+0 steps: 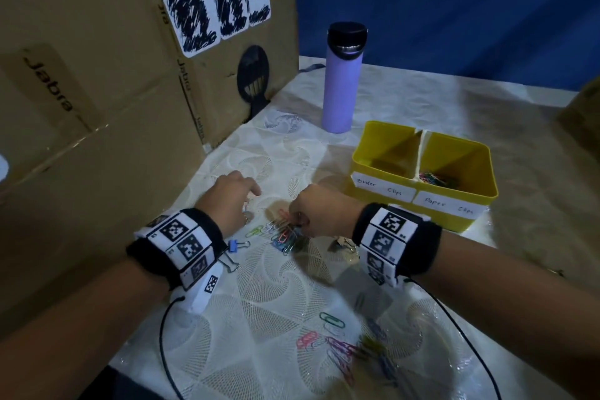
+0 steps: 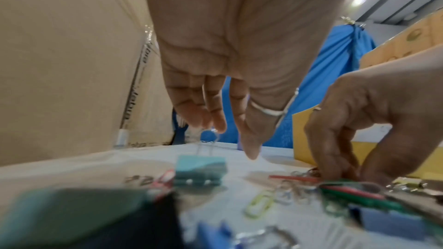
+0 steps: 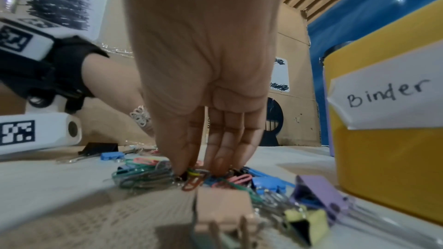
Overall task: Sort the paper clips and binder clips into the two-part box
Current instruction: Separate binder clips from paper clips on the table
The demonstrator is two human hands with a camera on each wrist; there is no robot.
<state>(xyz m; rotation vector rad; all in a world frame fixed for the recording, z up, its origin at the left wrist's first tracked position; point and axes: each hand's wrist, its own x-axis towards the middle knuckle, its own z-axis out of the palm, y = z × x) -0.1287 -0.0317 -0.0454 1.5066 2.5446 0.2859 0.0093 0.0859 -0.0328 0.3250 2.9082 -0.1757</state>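
While loose paper clips [image 1: 334,344] are lying nearest at six o'clock, the right hand [image 1: 319,211] is pinching into the mixed pile [image 1: 285,232] at centre, fingertips [image 3: 182,169] curling round a few paper clips. At nine o'clock the left hand [image 1: 227,201] is hovering with fingers relaxed over a teal binder clip [image 2: 200,169] (possibly brushing its wire handle). Farther off, at two o'clock, the yellow two-part box [image 1: 487,178] is waiting; next, the pinch needs carrying to its right, paper-clip compartment.
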